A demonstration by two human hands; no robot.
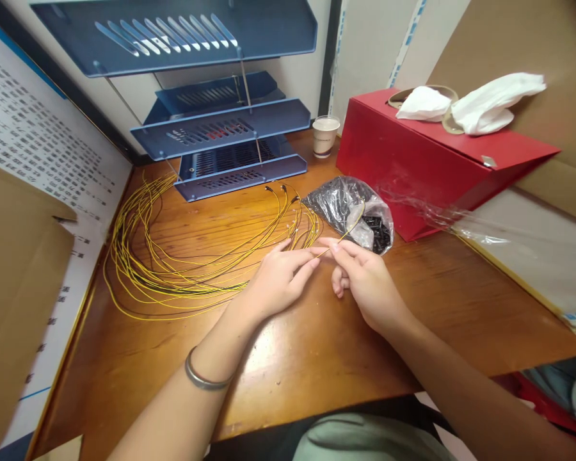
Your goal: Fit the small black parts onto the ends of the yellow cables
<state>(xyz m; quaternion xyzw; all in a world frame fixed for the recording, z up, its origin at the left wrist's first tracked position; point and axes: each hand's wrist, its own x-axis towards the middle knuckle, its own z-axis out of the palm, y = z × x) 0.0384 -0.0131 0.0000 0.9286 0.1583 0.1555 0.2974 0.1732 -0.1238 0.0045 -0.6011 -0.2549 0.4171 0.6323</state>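
Note:
My left hand (284,274) and my right hand (365,282) meet above the wooden table, both closed in a pinch on one thin yellow wire (324,252). The wire's end runs up and right past my right fingers, its small tip in front of a clear plastic bag (338,200). Small black pieces (380,235) show in the bag's mouth, too tiny to name for sure. Left of my hands lies a loose coil of yellow and black wires (139,269). Several of its ends gather just beyond my left fingers, some with dark tips.
A blue tiered file tray (221,128) stands at the back. Beside it are a paper cup (325,136) and a red box (413,150) bearing a tape roll (397,96) and white crumpled material (496,102). Cardboard (24,307) and a printed sheet (48,128) border the left side.

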